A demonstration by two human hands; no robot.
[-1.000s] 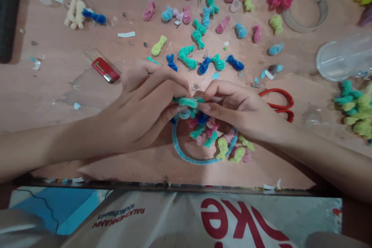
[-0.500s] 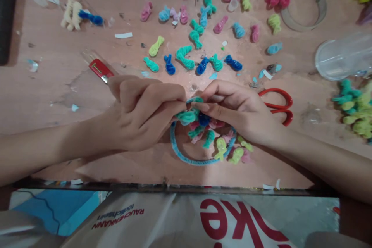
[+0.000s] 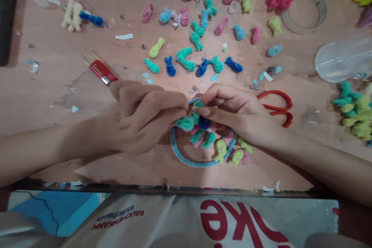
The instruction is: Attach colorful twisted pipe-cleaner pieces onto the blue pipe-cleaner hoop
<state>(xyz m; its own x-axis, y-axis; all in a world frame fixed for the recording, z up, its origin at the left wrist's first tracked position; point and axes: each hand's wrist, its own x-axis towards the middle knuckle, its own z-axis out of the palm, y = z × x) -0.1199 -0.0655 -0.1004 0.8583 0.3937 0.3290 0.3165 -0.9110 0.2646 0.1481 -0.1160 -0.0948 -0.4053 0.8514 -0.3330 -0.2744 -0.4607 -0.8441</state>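
Observation:
My left hand (image 3: 143, 114) is curled into a closed grip and pinches a teal pipe-cleaner twist (image 3: 186, 123) at the top of a light blue pipe-cleaner ring (image 3: 197, 161). My right hand (image 3: 235, 110) meets it fingertip to fingertip and pinches the thin blue end of the ring (image 3: 194, 100). Several small twists in teal, blue, pink and yellow-green (image 3: 221, 149) hang on the ring under my fingers. Part of the ring is hidden by both hands.
Loose coloured twists (image 3: 186, 59) are scattered over the pink table (image 3: 58, 85). A red lighter (image 3: 102, 72) lies left, red scissors (image 3: 279, 106) right, a clear cup (image 3: 343, 59), a tape roll (image 3: 305, 9) and a green-teal pile (image 3: 356, 110) far right.
My left fingers curled from a flatter pinch into a tighter fist around the teal twist, which dropped slightly. The right hand stayed nearly in place.

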